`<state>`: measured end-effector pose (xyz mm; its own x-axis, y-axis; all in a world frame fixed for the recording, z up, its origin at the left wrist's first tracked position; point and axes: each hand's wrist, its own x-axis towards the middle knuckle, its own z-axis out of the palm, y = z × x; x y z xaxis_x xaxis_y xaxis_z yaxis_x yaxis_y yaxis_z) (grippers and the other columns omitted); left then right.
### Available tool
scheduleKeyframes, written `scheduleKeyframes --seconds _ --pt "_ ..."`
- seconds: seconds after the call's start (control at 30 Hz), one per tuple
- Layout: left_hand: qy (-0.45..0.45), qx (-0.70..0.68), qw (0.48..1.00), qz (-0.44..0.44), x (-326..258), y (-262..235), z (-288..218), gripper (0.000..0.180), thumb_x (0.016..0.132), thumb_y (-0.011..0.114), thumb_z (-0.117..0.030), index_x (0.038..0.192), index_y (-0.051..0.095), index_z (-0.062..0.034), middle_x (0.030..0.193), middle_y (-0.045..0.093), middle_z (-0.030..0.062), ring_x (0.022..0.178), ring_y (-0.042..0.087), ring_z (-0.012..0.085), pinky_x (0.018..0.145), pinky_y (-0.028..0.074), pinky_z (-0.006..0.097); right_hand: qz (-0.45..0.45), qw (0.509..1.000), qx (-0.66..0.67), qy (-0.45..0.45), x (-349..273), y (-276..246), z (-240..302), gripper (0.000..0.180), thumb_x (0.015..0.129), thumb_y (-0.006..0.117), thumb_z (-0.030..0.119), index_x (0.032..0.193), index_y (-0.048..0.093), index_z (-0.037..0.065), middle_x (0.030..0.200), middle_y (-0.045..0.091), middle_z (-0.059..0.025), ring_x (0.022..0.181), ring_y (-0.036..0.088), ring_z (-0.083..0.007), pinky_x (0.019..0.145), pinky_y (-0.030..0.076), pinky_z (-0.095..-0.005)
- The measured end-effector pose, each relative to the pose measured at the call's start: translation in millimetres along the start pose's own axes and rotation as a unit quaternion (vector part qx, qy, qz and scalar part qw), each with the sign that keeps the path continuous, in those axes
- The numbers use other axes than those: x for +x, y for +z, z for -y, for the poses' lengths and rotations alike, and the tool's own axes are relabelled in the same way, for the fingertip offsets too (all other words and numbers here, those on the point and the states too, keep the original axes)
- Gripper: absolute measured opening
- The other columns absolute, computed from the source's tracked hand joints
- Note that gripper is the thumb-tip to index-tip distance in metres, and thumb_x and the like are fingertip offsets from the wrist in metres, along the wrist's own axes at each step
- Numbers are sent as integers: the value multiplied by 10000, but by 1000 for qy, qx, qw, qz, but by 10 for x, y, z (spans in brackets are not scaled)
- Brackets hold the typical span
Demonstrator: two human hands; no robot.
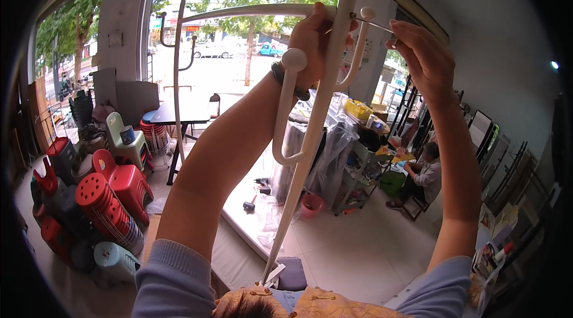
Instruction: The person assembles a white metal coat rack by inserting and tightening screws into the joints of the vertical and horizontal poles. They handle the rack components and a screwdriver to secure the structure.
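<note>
A cream-white metal coat rack stands upright in front of me, with a long pole (325, 88) and a curved crossbar (256, 10) running left from it. My left hand (311, 43) is closed around the joint of crossbar and pole, its fingers partly behind the pole. Between the fingertips of my right hand (422, 61) is a thin hex key (377, 25), its far end at a small dark hole or bolt in the pole. A ball-tipped hook (288, 109) sticks out below my left wrist. Another hook (362, 49) curves up between my hands.
At the far left end of the crossbar stands a second post (177, 67) with hooks. Stacked red stools (110, 207) and chairs fill the left side. A power drill (262, 185) and a mallet (249, 204) lie below. A seated person (425, 175) works at the right, near a cart (358, 175).
</note>
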<state>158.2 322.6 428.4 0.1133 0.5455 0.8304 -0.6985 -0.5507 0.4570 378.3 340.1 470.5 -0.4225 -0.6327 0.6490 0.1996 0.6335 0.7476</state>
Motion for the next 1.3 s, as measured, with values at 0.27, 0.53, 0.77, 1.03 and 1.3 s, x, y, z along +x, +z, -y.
scheduleKeyframes --seconds 0.27,0.53,0.77,1.03,1.3 --pt "23 51 996 -73 -50 108 -2 458 969 362 -407 1001 540 13 891 647 148 707 591 188 688 492 312 34 728 394 561 188 -25 17 335 873 585 354 757 608 40 591 591 -53 477 547 -118 486 430 -230" --pt "24 46 995 -88 -41 140 20 496 986 310 -383 1055 547 47 910 638 153 715 590 194 708 490 314 -11 862 222 455 165 57 174 241 865 626 256 971 612 40 728 624 -64 563 575 -118 525 458 -254" --pt "20 37 996 -83 -42 148 4 492 983 317 -388 1045 547 43 929 639 164 745 610 205 722 509 319 -32 989 -130 56 142 46 31 138 819 647 96 951 616 72 778 623 -75 697 624 -177 574 487 -288" --pt "26 30 996 -78 -46 144 38 483 976 341 -394 1036 541 42 909 635 160 742 608 208 722 513 315 66 749 334 569 309 -158 259 236 883 604 238 910 583 5 644 600 -58 479 561 -100 429 456 -220" --pt "15 32 998 -58 -66 117 -2 450 970 366 -382 1033 534 31 953 622 162 856 620 221 725 532 308 33 974 54 217 160 -23 530 242 889 590 228 967 572 -1 695 612 -85 610 614 -144 530 485 -265"
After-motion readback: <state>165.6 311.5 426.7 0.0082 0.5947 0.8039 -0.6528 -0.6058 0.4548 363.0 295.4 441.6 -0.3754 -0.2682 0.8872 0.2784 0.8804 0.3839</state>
